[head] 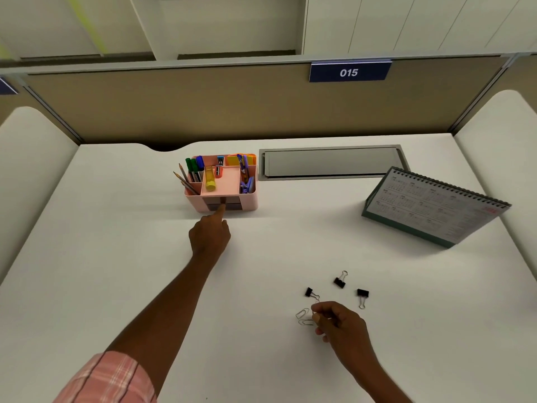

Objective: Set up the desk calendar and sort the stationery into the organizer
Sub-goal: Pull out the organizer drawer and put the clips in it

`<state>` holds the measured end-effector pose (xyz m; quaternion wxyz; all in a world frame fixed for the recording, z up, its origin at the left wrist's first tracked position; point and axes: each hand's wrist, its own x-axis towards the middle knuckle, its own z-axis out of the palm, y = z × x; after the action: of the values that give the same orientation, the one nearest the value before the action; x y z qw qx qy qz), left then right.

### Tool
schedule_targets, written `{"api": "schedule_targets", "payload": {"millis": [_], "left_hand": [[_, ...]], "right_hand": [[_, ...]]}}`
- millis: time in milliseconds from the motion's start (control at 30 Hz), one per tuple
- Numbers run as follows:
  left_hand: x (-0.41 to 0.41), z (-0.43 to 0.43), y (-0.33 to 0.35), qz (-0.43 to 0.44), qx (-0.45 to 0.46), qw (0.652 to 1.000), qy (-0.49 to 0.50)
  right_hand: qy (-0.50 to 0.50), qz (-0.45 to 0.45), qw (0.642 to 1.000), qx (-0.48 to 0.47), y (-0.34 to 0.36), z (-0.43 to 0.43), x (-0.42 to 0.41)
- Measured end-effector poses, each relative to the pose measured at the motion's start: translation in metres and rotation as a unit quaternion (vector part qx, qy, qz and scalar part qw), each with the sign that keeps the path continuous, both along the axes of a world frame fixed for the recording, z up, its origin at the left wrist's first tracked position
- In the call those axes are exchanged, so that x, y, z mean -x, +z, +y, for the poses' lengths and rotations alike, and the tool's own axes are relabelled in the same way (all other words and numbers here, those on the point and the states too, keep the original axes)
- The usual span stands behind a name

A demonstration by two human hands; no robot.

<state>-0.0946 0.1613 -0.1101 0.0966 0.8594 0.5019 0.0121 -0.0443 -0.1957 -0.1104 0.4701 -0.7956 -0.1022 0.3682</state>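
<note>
A pink organizer stands at the back middle of the white desk, holding pencils, markers, a yellow glue stick, sticky notes and purple items. My left hand reaches to its front, index finger touching the small dark drawer. The desk calendar stands upright at the right. Three black binder clips lie near the front right. Beside them are silver paper clips; my right hand pinches at them with thumb and fingers, and whether one is gripped is unclear.
A grey cable hatch is set into the desk behind the calendar. Tan partition panels with a blue "015" sign wall the back. White side dividers flank the desk.
</note>
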Motion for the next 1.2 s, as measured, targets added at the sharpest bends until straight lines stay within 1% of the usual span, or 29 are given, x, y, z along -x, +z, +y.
{"api": "schedule_targets", "payload": {"millis": [133,433,667,733,833,900,967,1033,1200], "left_hand": [[0.0,0.0,-0.002,-0.005,-0.012,1.0,-0.008],[0.001,-0.002,-0.002,0.018,-0.018,0.999,-0.024],[0.012,-0.013,-0.004,0.012,-0.011,1.0,-0.013],[0.017,-0.017,-0.004,0.011,-0.009,1.0,-0.013],[0.026,-0.023,-0.005,0.005,-0.006,1.0,-0.014],[0.032,-0.027,-0.005,-0.003,-0.004,1.0,-0.015],[0.036,-0.031,-0.004,-0.009,0.0,1.0,-0.016],[0.041,-0.035,-0.005,-0.014,0.002,1.0,-0.018],[0.049,-0.04,-0.005,-0.009,0.005,1.0,-0.021]], "right_hand": [[-0.001,-0.003,1.0,-0.001,-0.001,-0.003,-0.001],[-0.007,-0.021,1.0,-0.011,-0.004,-0.003,-0.008],[0.041,-0.128,0.991,0.018,-0.016,-0.005,-0.027],[0.057,-0.17,0.983,0.029,-0.02,-0.002,-0.035],[0.115,-0.272,0.953,0.073,-0.029,0.002,-0.051],[0.157,-0.355,0.914,0.116,-0.033,0.005,-0.063],[0.195,-0.419,0.875,0.143,-0.036,0.008,-0.073],[0.222,-0.44,0.855,0.164,-0.038,0.009,-0.081],[0.267,-0.44,0.834,0.199,-0.044,0.008,-0.091]]}}
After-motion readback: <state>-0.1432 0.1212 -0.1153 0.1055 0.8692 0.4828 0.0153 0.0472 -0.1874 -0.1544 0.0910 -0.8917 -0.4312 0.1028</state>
